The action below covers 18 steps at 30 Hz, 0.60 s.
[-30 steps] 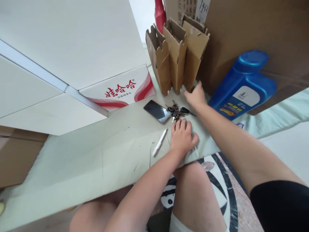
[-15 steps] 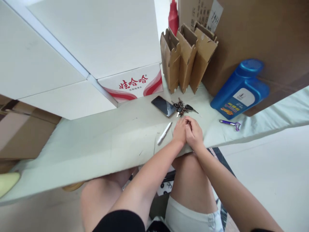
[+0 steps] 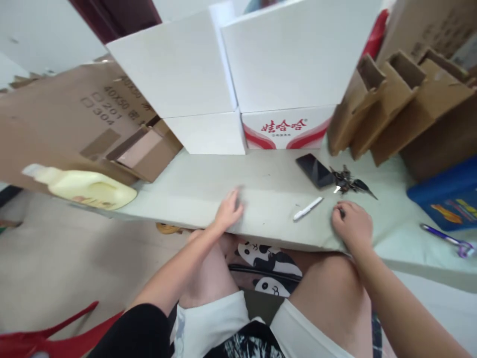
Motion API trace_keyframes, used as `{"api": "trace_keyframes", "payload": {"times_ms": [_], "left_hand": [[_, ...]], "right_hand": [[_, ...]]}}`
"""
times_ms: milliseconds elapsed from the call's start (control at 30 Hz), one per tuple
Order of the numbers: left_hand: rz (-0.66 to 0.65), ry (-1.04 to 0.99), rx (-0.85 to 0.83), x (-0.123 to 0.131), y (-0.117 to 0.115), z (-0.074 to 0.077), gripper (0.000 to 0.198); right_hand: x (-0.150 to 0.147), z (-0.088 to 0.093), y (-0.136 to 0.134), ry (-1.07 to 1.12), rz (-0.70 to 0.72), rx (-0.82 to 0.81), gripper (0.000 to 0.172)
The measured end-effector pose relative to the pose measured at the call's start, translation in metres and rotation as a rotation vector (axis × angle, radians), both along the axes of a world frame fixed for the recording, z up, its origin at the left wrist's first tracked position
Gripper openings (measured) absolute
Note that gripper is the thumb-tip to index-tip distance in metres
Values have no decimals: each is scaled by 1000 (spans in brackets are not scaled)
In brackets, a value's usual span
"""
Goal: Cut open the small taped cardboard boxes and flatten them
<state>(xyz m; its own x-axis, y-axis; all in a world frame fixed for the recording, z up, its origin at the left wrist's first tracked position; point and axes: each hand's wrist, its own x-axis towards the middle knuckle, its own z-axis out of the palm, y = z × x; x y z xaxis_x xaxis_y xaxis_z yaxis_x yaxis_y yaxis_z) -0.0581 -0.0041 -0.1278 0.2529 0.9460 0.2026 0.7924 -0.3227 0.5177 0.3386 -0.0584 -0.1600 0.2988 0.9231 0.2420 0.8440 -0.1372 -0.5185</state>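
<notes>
My left hand (image 3: 229,210) is over the pale green cloth near the front edge, blurred by motion. Its thumb and fingers look apart, with nothing visible in them. My right hand (image 3: 353,224) rests on the cloth with curled fingers. A dark spot shows at its finger opening, but I cannot tell whether it is an object or shadow. Between the hands, closer to the right one, lies a white pen (image 3: 308,209). Just beyond the right hand is a bunch of keys (image 3: 346,180), touching or close beside a dark smartphone (image 3: 315,170).
White boxes (image 3: 290,59) stand along the back, one with red lettering. Folded cardboard pieces (image 3: 391,104), a blue bottle (image 3: 447,199) and a purple pen-like item (image 3: 443,234) are at right. A pale yellow bottle (image 3: 93,189) lies at left beside cardboard boxes (image 3: 149,154).
My clasped hands have come apart. The left has moved well to the left; the right stays near the keys. The view has swung left, bringing in the yellow bottle and more boxes.
</notes>
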Motion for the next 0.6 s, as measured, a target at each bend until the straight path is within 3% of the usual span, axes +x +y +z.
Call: {"api": "trace_keyframes", "payload": {"times_ms": [100,167,267,367,467,600], "left_hand": [[206,20,21,-72,0,-3,52],[257,49,15,-98,-4,-6,50],[239,97,-12,-110,-11,-11,48],[221,130,-38,-105,-14,-13,48],[225,164,-70,-102,-15,-12,50],[231,228,-111,-100,-17,-9,52]], "right_hand": [[2,0,-2,-49,5,-2,25],[5,0,-5,-56,-7,66,20],[5,1,-12,-44,19,192,12],[-14,6,-13,-76,50,283,15],[-71,11,-4,-98,195,304,21],[-196,17,28,-4,529,239,27]]}}
